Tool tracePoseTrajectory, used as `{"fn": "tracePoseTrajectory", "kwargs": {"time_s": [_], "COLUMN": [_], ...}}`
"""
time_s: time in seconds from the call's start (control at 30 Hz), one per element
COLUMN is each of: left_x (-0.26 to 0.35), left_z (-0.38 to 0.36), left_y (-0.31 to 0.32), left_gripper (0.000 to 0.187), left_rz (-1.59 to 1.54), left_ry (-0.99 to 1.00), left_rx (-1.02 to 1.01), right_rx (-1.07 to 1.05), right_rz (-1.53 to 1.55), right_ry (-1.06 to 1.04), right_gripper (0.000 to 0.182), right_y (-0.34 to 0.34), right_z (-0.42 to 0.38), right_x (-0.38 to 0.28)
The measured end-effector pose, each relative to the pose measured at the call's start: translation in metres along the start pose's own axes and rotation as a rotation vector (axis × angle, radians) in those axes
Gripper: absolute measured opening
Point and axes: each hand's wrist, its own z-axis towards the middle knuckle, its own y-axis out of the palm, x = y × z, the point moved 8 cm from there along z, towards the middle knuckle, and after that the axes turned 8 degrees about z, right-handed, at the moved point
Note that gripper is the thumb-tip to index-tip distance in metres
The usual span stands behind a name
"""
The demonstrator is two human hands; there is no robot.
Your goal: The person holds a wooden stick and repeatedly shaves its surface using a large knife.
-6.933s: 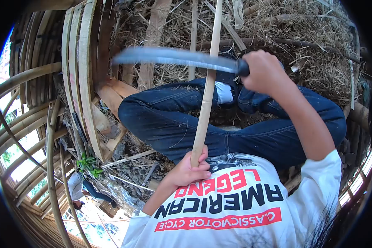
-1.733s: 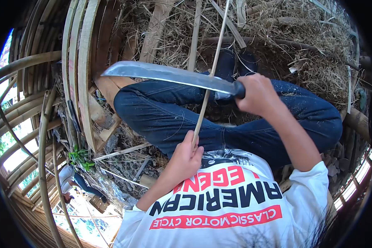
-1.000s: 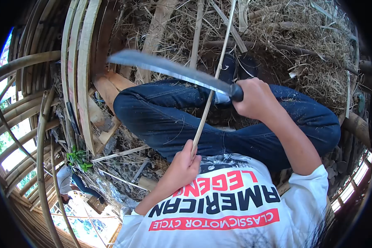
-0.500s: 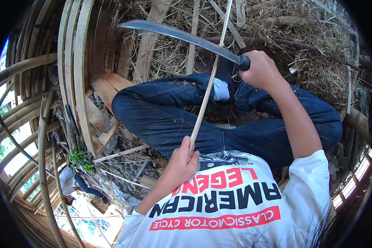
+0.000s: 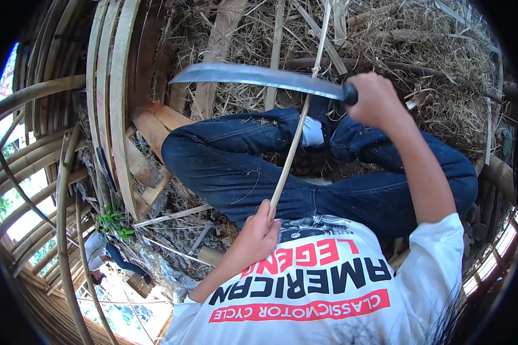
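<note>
A long curved machete [image 5: 259, 76] has its dark handle in my right hand [image 5: 374, 100], and its blade points left. The blade crosses a thin pale bamboo strip [image 5: 296, 138] near a shaggy notch in the strip. My left hand [image 5: 256, 236] is closed round the strip's lower end, close to my shirt. From there the strip slants up over my crossed legs [image 5: 230, 161] to the top of the view.
Straw and wood shavings [image 5: 420, 52] cover the ground ahead. Long wooden slats [image 5: 121, 103] stand at the left beside a bamboo frame [image 5: 61, 201]. A green plant [image 5: 115, 223] grows low left. Another person [image 5: 95, 253] is beyond it, at the lower left.
My right hand and the machete have moved slightly down and right, with the blade now more level. My left hand still holds the strip, a little lower in view.
</note>
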Motion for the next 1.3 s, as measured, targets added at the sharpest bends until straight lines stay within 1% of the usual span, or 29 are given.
{"fn": "tracePoseTrajectory", "kwargs": {"time_s": [0.03, 0.1, 0.13, 0.17, 0.2, 0.27, 0.3, 0.33, 0.4, 0.47, 0.5, 0.53, 0.6, 0.63, 0.67, 0.73, 0.8, 0.83, 0.87, 0.93, 1.0, 1.07, 1.13, 1.2, 1.23, 1.3], "left_x": [0.000, -0.001, -0.001, 0.000, 0.001, 0.002, 0.001, 0.000, -0.005, 0.001, 0.000, 0.000, -0.003, -0.002, -0.001, -0.006, -0.005, -0.004, -0.004, -0.004, -0.009, -0.004, -0.004, -0.008, -0.004, -0.005], "left_z": [0.002, 0.003, 0.003, 0.001, -0.001, -0.002, -0.001, -0.001, -0.008, -0.001, -0.003, -0.004, -0.006, -0.006, -0.007, -0.008, -0.004, -0.004, -0.004, -0.002, -0.005, -0.005, -0.007, -0.005, -0.005, -0.004], "left_y": [-0.001, -0.001, 0.001, 0.001, 0.000, -0.001, 0.000, 0.001, 0.004, 0.001, 0.002, 0.002, 0.005, 0.004, 0.003, 0.006, 0.004, 0.004, 0.005, 0.004, 0.005, 0.004, 0.006, 0.007, 0.006, 0.006], "left_gripper": [0.021, 0.022, 0.022, 0.021, 0.021, 0.020, 0.020, 0.020, 0.020, 0.020, 0.020, 0.020, 0.020, 0.020, 0.020, 0.020, 0.020, 0.020, 0.020, 0.020, 0.022, 0.022, 0.023, 0.022, 0.021, 0.021], "left_rz": [0.016, -0.008, -0.008, -0.010, -0.014, -0.008, 0.003, 0.012, -0.008, -0.021, -0.022, -0.020, -0.020, -0.018, -0.018, -0.016, -0.005, -0.014, -0.024, -0.007, -0.003, 0.014, 0.024, -0.028, -0.036, -0.029], "left_ry": [-0.057, -0.141, -0.128, -0.059, -0.001, -0.029, -0.043, -0.057, -0.045, -0.008, -0.012, -0.016, -0.048, -0.064, -0.080, -0.059, -0.024, -0.005, 0.013, 0.005, -0.148, -0.138, -0.120, -0.030, -0.029, -0.025], "left_rx": [-0.014, -0.039, -0.037, -0.005, 0.025, 0.018, 0.006, -0.005, 0.000, 0.019, 0.017, 0.015, 0.000, -0.009, -0.012, 0.010, 0.027, 0.039, 0.046, 0.034, -0.051, -0.054, -0.052, 0.028, 0.022, 0.019], "right_rx": [-0.042, -0.020, 0.012, 0.016, -0.040, -0.070, 0.044, -0.046, 0.045, 0.014, -0.050, -0.051, -0.038, 0.030, 0.146, 0.107, 0.060, 0.060, -0.008, -0.086, 0.025, 0.067, 0.088, 0.033, 0.046, -0.057], "right_rz": [0.010, 0.050, 0.086, 0.092, 0.082, -0.054, -0.056, 0.053, 0.125, 0.098, 0.033, 0.040, -0.095, -0.040, 0.044, 0.066, 0.130, 0.081, 0.053, -0.027, -0.028, 0.110, 0.136, 0.142, 0.158, 0.035], "right_ry": [0.073, 0.053, 0.026, 0.026, 0.019, -0.030, -0.055, 0.119, 0.061, -0.025, -0.039, -0.038, -0.079, 0.001, 0.026, 0.080, 0.084, -0.003, -0.044, -0.045, -0.032, 0.113, 0.140, 0.135, 0.068, 0.002], "right_gripper": [0.016, 0.016, 0.016, 0.017, 0.018, 0.019, 0.019, 0.018, 0.018, 0.018, 0.019, 0.019, 0.017, 0.018, 0.020, 0.020, 0.018, 0.018, 0.017, 0.017, 0.018, 0.020, 0.021, 0.022, 0.024, 0.024], "right_y": [-0.003, 0.007, 0.007, 0.010, 0.007, 0.007, -0.002, -0.003, 0.004, 0.010, 0.011, 0.008, 0.001, -0.007, -0.020, -0.018, -0.010, -0.004, 0.004, 0.004, 0.001, -0.017, -0.019, -0.010, -0.008, 0.006], "right_z": [0.007, 0.005, 0.007, 0.002, -0.006, -0.001, 0.002, 0.011, 0.015, -0.003, -0.009, -0.009, -0.004, 0.003, 0.007, 0.011, -0.002, -0.008, -0.013, -0.012, 0.003, 0.017, 0.017, 0.008, -0.001, -0.005], "right_x": [0.006, 0.006, 0.004, 0.002, -0.009, 0.000, 0.004, 0.016, 0.018, -0.002, -0.009, -0.007, 0.003, 0.015, 0.025, 0.032, 0.021, 0.014, 0.006, 0.000, 0.022, 0.042, 0.046, 0.036, 0.022, 0.006]}}
